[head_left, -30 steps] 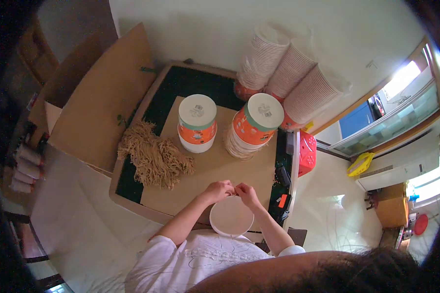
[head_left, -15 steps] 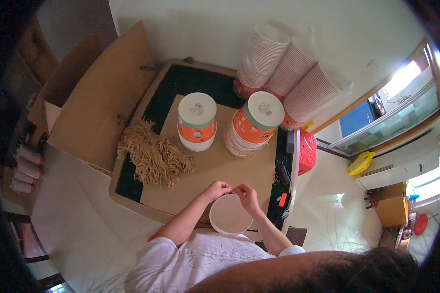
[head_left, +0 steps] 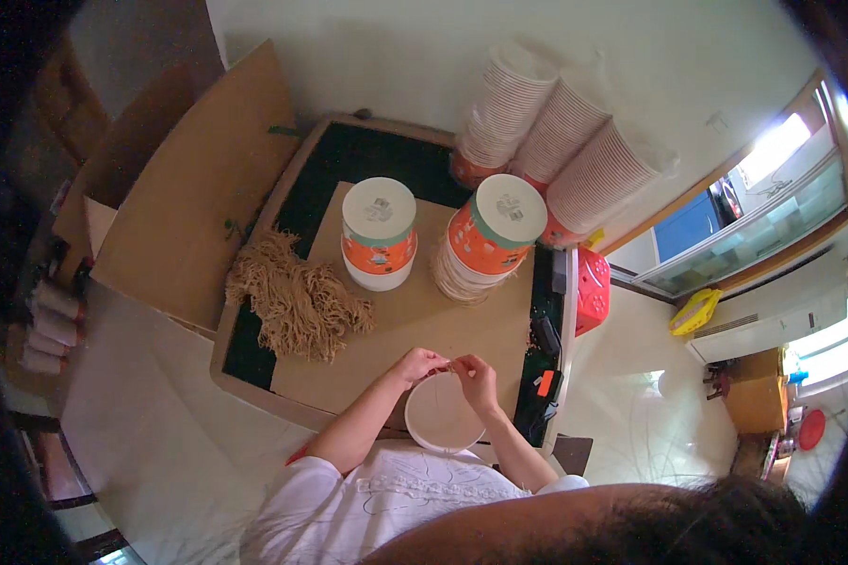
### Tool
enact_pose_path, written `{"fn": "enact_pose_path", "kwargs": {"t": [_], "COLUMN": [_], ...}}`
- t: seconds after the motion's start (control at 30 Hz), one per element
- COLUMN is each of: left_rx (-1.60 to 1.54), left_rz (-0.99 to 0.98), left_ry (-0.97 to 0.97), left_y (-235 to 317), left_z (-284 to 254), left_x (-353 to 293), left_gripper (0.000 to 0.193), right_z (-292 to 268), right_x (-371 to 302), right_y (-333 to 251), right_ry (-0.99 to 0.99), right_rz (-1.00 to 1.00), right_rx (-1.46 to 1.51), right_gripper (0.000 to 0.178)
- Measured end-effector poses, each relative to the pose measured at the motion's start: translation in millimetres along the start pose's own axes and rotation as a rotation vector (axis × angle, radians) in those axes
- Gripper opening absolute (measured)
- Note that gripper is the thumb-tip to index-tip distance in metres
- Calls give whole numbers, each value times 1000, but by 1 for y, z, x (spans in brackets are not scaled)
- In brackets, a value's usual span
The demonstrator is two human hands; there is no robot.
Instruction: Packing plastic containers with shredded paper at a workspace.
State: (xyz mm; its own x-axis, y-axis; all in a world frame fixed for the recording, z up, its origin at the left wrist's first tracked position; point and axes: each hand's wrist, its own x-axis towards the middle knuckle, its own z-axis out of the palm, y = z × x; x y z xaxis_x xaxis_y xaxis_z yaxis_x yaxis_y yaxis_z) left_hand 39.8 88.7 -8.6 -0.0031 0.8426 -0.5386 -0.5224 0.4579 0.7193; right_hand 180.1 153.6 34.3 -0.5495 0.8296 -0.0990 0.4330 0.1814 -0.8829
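Observation:
A white paper bucket (head_left: 446, 419) is close against my body at the table's near edge, its round open mouth facing up. At its far rim my left hand (head_left: 422, 365) is closed in a pinch, with the fingertips pointing right. My right hand (head_left: 475, 379) pinches just beside it, and the two sets of fingertips nearly meet. What they hold is too small to make out. Beyond them two orange, green and white paper buckets (head_left: 380, 231) stand upside down on a cardboard sheet (head_left: 415, 334). The right one (head_left: 492, 235) has beige cords around its lower part.
A heap of beige twisted cords (head_left: 297, 297) lies on the left of the table. Tall stacks of nested buckets (head_left: 556, 132) lean at the back right. Black devices (head_left: 545, 337) line the right edge, near a red plastic stool (head_left: 593, 292). A large open carton (head_left: 193, 198) stands left.
My hands stay at the bucket's far rim, with only slight finger movement. The fingertips are a little farther apart than before. The other buckets and the cords have not moved.

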Motion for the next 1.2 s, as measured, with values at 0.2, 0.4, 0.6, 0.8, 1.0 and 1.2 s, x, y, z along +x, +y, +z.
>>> {"fn": "enact_pose_path", "kwargs": {"t": [0.2, 0.4, 0.6, 0.8, 1.0, 1.2], "left_rx": [-92, -80, -52, -61, -11, 22], "left_rz": [-28, -60, -37, -31, 22, 15], "left_ry": [-14, 17, 6, 17, 40, 70], "left_y": [3, 5, 0, -2, -8, -4], "left_z": [2, 3, -1, 0, 0, 1], "left_x": [-2, -4, -3, -2, -1, -2], "left_gripper": [14, 14, 13, 15, 14, 13], "right_z": [0, -1, -3, -3, -3, -8], "right_x": [-4, -8, -12, -12, -15, -1], "right_y": [-2, 5, 2, 4, -9, 6], "right_ry": [23, 17, 37, 47, 63, -86], "right_rz": [-132, -301, -350, -364, -403, 44], "right_rx": [-90, -230, -304, -315, -432, -29], "right_gripper": [7, 10, 14, 13, 14, 11]}}
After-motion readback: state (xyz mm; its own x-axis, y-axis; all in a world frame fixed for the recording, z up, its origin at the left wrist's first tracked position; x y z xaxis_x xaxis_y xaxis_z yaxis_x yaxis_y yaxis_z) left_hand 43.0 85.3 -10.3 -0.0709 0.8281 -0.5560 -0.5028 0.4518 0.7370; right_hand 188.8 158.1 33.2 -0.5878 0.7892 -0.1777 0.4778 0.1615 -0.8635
